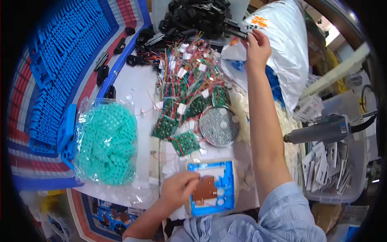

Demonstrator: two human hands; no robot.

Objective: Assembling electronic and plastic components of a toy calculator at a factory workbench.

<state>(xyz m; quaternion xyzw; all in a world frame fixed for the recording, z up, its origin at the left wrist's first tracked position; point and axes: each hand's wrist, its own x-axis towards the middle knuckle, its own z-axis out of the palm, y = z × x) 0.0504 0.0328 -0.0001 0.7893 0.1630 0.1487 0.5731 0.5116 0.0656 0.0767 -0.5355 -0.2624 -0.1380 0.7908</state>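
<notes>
A blue plastic housing (231, 189) with a brown board (204, 189) in it lies in front of me at the table's near side. My left hand (179, 188) is at its left edge, fingers curled together over the brown board; whatever may be between them is hidden. My right hand (258, 46) reaches far forward beside the white sack, its thumb and fingers pinching a slim black plastic part (237, 33) next to the black parts pile. Beyond the housing sit a round dish of small metal screws (219, 126) and green circuit boards (185, 143) with coloured wires.
At left are a bag of turquoise plastic pieces (107, 143) and stacked blue housings (60, 60). A bin of black parts (193, 16) stands at the back, beside a white sack (282, 44). An electric screwdriver (318, 131) hangs over a clear bin (350, 193) at right.
</notes>
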